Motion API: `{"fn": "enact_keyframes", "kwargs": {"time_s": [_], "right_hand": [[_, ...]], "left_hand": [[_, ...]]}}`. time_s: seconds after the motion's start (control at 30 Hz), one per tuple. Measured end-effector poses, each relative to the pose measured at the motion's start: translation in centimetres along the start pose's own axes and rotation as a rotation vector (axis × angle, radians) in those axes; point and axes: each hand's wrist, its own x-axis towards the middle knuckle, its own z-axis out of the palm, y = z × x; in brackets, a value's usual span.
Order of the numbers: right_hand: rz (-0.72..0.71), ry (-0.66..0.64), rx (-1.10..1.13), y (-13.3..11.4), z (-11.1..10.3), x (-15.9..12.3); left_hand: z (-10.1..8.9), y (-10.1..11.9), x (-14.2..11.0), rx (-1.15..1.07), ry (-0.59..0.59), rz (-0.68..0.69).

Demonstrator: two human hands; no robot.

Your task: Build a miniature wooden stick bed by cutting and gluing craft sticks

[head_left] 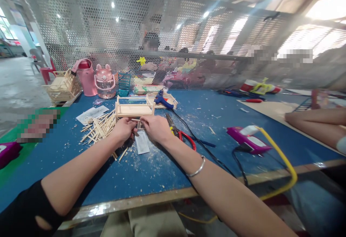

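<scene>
My left hand (124, 129) and my right hand (156, 127) meet over the blue table. Their fingertips pinch a small piece made of short wooden sticks (138, 124), partly hidden by the fingers. Just behind it stands a pale wooden stick frame (134, 110), box-shaped and open on top. Beside my left hand lies a loose heap of wooden sticks (100, 128). A white paper slip (142, 142) with faint print rests below the hands. Right of my right hand are cutters with red handles (186, 138), and farther back a blue glue gun (164, 101) leans on more stickwork.
A pink bottle (87, 78), a clear pink jug (105, 83) and a stick model (63, 87) stand at the back left. Black cable crosses the table on the right, near a purple power strip (248, 140) with a yellow cord. Another person's arm (316, 121) rests at far right.
</scene>
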Motion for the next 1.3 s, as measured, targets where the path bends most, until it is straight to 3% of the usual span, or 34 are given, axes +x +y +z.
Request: {"fn": "enact_keyframes", "kwargs": {"time_s": [0.4, 0.6, 0.77, 1.0, 1.2, 1.3], "right_hand": [[0.013, -0.021, 0.029, 0.1, -0.1, -0.1], [0.019, 0.074, 0.114, 0.2, -0.4, -0.4], [-0.056, 0.038, 0.117, 0.0, -0.1, -0.3], [-0.03, 0.038, 0.103, 0.1, 0.4, -0.1], [-0.003, 0.149, 0.366, 1.7, -1.9, -0.4], [-0.002, 0.052, 0.437, 2.0, -3.6, -1.6]], "left_hand": [[0.2, 0.4, -0.2, 0.033, -0.021, -0.004], [0.2, 0.4, -0.3, 0.03, -0.026, 0.0], [0.3, 0.6, -0.4, 0.034, -0.025, 0.004], [0.4, 0.8, -0.7, 0.053, -0.021, -0.005], [0.3, 1.0, -0.6, 0.04, -0.042, -0.045], [0.2, 1.0, -0.5, 0.029, -0.042, -0.051]]}}
